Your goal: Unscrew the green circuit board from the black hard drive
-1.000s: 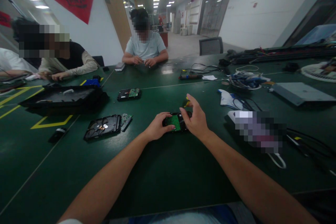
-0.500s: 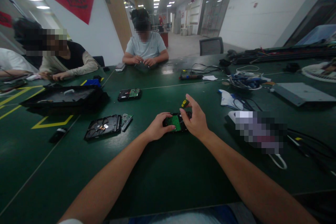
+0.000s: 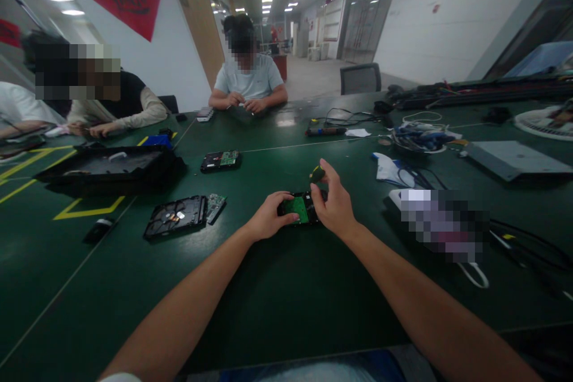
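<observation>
A hard drive (image 3: 299,209) with its green circuit board facing up lies on the dark green table in front of me. My left hand (image 3: 274,215) grips its left end, the thumb pressing on the board and the fingers along the far edge. Over the right end, my right hand (image 3: 332,198) is closed on a small screwdriver (image 3: 317,175) with a black and yellow handle. The handle points up between thumb and forefinger. My fingers hide the shaft and tip, so I cannot tell where the tip touches.
To the left lie an opened hard drive (image 3: 175,216), a loose circuit board (image 3: 215,208), another drive (image 3: 220,160) and a black tray (image 3: 107,164). On the right are a grey metal box (image 3: 517,159), a cable bundle (image 3: 418,136) and a white-edged object (image 3: 430,221). Co-workers sit across.
The screwdriver handle has turned between my right thumb and fingers, its yellow marks shifting. My left hand and the hard drive have stayed in place.
</observation>
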`<action>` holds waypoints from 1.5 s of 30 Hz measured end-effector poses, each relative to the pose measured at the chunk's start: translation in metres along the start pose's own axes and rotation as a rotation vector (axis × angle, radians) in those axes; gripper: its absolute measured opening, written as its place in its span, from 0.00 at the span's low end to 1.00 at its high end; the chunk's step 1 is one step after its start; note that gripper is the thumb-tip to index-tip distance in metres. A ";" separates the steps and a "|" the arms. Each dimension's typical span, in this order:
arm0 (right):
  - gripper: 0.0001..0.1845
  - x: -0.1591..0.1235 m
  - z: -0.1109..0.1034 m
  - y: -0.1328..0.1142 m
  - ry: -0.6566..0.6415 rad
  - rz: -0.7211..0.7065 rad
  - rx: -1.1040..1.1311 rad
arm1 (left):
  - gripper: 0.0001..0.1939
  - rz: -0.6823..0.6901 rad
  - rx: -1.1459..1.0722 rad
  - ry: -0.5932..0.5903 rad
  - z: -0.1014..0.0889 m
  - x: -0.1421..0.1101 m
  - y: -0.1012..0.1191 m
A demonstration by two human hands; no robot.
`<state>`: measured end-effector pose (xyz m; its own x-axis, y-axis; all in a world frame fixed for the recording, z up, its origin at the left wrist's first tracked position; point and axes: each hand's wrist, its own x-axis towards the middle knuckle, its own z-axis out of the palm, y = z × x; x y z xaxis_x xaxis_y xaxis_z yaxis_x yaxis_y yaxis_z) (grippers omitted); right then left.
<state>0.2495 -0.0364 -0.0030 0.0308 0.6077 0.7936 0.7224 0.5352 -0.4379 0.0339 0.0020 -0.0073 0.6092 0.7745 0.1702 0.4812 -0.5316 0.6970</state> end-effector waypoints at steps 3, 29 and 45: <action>0.31 0.000 0.000 0.001 0.006 -0.005 -0.007 | 0.25 0.000 -0.006 0.004 0.001 0.000 -0.001; 0.34 0.001 0.001 0.004 -0.036 -0.017 -0.011 | 0.25 0.001 0.008 0.009 0.001 0.000 -0.001; 0.33 0.001 -0.002 -0.002 -0.024 -0.001 0.009 | 0.26 0.006 0.001 0.005 0.002 0.000 -0.005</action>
<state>0.2497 -0.0377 -0.0004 0.0139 0.6209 0.7837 0.7161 0.5408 -0.4412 0.0328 0.0040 -0.0115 0.6090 0.7729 0.1783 0.4778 -0.5369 0.6953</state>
